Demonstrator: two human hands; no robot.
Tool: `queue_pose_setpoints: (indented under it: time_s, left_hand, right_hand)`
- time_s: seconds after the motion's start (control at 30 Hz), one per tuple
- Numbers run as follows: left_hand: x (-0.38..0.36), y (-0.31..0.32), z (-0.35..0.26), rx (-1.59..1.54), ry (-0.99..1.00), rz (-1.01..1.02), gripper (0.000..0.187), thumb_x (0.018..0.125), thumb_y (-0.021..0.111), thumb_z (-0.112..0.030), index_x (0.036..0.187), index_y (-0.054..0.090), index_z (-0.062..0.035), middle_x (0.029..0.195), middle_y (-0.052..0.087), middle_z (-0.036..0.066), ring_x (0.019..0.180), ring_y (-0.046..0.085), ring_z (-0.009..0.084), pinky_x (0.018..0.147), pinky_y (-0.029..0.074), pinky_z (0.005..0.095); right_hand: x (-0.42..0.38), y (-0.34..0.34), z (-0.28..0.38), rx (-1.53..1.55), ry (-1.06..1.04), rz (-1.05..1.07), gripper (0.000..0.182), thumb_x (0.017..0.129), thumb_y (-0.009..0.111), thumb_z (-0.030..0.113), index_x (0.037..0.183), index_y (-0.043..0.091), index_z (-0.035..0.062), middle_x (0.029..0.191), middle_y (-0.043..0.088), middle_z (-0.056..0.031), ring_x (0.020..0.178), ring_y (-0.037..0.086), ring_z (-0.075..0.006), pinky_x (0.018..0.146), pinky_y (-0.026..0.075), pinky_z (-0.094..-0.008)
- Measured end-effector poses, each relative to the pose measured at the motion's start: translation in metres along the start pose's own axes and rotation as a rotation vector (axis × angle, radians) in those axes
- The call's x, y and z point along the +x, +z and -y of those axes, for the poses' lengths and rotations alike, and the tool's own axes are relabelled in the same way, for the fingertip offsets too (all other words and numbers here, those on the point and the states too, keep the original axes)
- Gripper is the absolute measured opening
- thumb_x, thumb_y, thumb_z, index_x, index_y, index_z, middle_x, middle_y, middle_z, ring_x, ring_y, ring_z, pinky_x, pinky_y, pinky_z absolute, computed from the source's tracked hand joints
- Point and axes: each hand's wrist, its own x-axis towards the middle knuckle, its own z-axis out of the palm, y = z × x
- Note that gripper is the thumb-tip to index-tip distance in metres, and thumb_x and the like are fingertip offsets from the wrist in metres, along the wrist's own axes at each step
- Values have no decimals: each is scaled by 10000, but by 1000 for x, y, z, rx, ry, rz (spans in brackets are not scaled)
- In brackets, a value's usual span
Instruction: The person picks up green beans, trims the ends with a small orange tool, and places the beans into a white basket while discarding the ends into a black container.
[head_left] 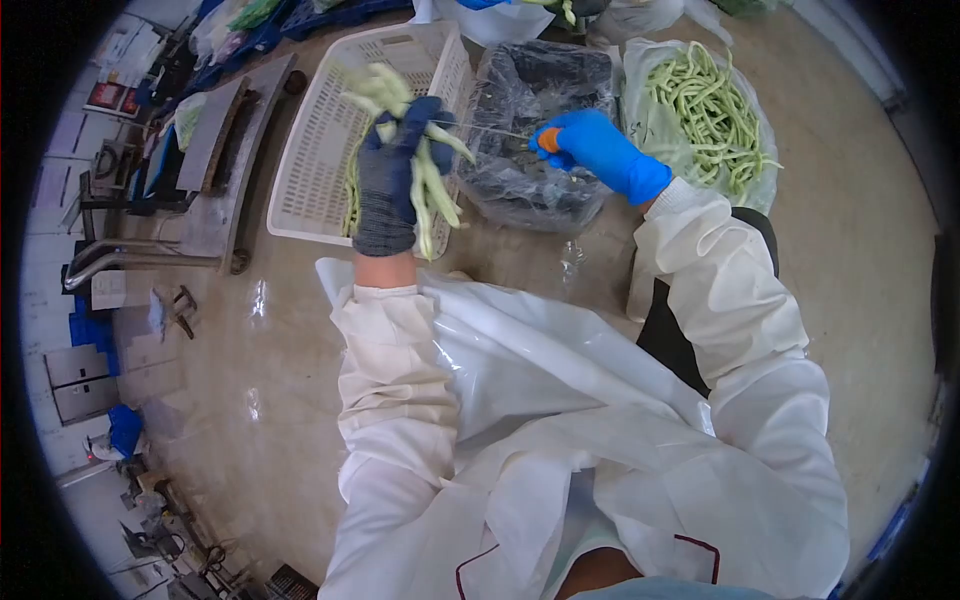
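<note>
My left hand [388, 190], in a dark knit glove, is closed around a bunch of long pale green beans [433, 200]. Their ends stick out above and below the fist, over the right part of a white slotted crate [300, 165]. In my blue-gloved right hand [605, 152] is a knife [548, 140], gripped by its orange handle. The thin blade points left, its far end close to the beans by my left hand. Below the blade stands a dark bin [545, 190] lined with clear plastic.
An open plastic bag [650, 125] full of green beans [708, 120] stands right of the bin. To the left is a metal cart [225, 190] with a tubular handle. Another person's blue-gloved hand [484, 4] shows at the top edge. A white apron [540, 350] covers my lap.
</note>
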Motion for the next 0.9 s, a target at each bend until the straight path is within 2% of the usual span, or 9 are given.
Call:
queue_pose_setpoints:
  time_s: [0.13,0.23,0.27,0.37,0.47,0.6,0.7,0.8,0.9]
  left_hand:
    - [5,-26,-18,-207,149,-200,264,871,638,-174,1066,595,-1,880,634,146,600,584,158,523,482,258]
    - [9,-57,-23,-283,223,-204,335,913,606,-283,1140,555,-42,980,586,86,735,559,128,613,476,259]
    - [14,-70,-23,-240,245,-184,343,920,596,-283,1163,532,-49,996,581,92,722,553,118,600,470,252]
    - [6,-64,-25,-367,162,3,353,917,602,-280,1175,522,-53,998,579,90,713,551,111,599,469,247]
    - [3,-39,-11,-298,99,3,374,915,599,-300,1186,524,-54,1053,578,99,700,540,125,602,476,245]
    - [-1,-4,-1,-261,17,72,413,934,549,-338,1238,509,-61,1078,577,139,691,537,116,594,483,255]
    - [-2,0,1,-243,26,82,409,940,538,-321,1260,504,-67,1065,583,141,672,529,97,580,478,242]
    - [-3,-2,-2,-221,3,112,413,940,540,-299,1283,494,-73,1054,586,142,648,536,93,564,473,228]
    - [-5,-1,-3,-195,-8,119,416,934,551,-281,1289,495,-71,1027,600,138,629,558,99,548,470,222]
  right_hand:
    - [15,-6,-26,-292,-84,-84,254,752,614,214,724,667,-34,690,657,-172,597,636,-264,613,515,-367]
    - [38,-21,-61,-803,-210,-520,249,747,596,200,682,647,-35,688,645,-194,615,628,-373,651,519,-427]
    - [38,-26,-62,-820,-128,-463,205,759,567,154,795,676,-16,793,665,-204,734,632,-404,737,516,-442]
    - [41,-15,-56,-722,-723,-604,258,774,561,128,970,677,7,922,666,-208,855,636,-368,809,502,-403]
    - [16,13,-5,-425,-517,-327,398,821,556,79,1217,593,83,1136,625,-163,968,610,-245,900,455,-345]
    - [3,31,27,19,-337,115,332,861,553,139,1147,622,-13,1030,666,-127,905,643,-182,840,506,-300]
    - [-2,35,21,403,-197,246,324,893,529,146,1110,615,-80,1006,666,-152,862,651,-194,821,531,-298]
    - [-3,31,25,254,-252,263,318,900,520,128,1082,606,-118,991,659,-185,846,655,-205,811,551,-302]
    - [-6,28,23,456,-97,292,317,880,546,132,1101,618,-84,996,665,-159,843,652,-178,777,546,-293]
